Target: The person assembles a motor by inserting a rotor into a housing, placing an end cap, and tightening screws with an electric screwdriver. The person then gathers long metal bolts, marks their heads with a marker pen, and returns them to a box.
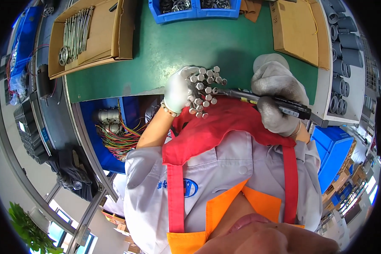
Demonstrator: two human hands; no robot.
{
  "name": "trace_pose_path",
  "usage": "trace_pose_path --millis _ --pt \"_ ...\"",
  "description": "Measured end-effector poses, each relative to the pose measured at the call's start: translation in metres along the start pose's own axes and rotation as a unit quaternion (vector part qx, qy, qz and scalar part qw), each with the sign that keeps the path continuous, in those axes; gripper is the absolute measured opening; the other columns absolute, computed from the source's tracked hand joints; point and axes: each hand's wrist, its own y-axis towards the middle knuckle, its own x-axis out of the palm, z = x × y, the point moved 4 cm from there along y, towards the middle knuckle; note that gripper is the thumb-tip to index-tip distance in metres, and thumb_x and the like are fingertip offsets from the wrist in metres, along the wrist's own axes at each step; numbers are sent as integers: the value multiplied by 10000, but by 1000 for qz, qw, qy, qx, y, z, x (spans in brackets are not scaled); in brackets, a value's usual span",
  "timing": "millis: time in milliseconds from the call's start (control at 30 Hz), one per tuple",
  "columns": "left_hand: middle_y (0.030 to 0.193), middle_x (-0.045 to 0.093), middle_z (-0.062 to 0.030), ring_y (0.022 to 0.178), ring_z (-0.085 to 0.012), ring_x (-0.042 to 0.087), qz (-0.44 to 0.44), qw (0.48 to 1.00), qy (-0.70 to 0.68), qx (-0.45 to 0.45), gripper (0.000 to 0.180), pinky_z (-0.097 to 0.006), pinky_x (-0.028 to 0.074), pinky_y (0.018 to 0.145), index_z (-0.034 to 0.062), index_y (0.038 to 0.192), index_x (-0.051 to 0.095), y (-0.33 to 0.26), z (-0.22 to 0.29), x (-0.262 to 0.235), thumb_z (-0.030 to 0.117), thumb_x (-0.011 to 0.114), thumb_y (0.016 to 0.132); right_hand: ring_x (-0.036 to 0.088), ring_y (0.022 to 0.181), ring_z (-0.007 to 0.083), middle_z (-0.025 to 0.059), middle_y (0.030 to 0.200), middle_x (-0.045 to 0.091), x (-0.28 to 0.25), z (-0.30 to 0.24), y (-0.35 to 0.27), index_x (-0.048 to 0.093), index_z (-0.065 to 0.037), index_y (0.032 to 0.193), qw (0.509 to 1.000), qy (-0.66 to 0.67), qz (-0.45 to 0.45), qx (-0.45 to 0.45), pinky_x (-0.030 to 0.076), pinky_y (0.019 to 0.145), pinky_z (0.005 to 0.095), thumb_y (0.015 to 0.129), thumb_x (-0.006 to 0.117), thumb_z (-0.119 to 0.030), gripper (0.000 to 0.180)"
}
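Note:
My gloved left hand is closed around a bundle of long hex-head bolts. Their silver heads point up toward me and sit at uneven heights; the shanks are mostly hidden below. Gripped in my gloved right hand is a black marker pen. It slants left across the red apron, and its tip lies at the right side of the bolt heads. Whether the tip touches a head, I cannot tell. Both hands are at the near edge of the green workbench.
A cardboard box at the left holds long bolts and a metal ring. Blue bins of small metal parts stand at the back. Another cardboard box and grey cylinders are at the right. Bundled wires fill a blue crate below.

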Motion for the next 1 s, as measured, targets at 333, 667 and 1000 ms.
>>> trace_pose_path --millis 333,667,1000 --pt "1233 551 -46 1147 -260 504 -180 963 -180 -88 455 -378 414 965 150 1280 524 0 11 14 379 548 888 573 659 194 94 745 601 -5 7 -1 634 16 880 996 -5 49 70 454 580 299 644 660 72 244" --pt "1219 559 -51 1123 -242 526 -209 901 -358 -130 410 -357 443 926 131 1247 534 4 31 23 315 575 884 578 650 195 95 734 603 -9 8 -2 631 2 808 997 -2 36 75 457 584 290 628 648 61 190" --pt "1203 567 -57 1097 -222 551 -220 794 -542 -163 363 -333 475 882 109 1212 546 4 40 26 244 604 879 575 641 159 87 723 609 -14 11 0 614 5 789 994 36 41 95 459 567 280 658 618 70 147"
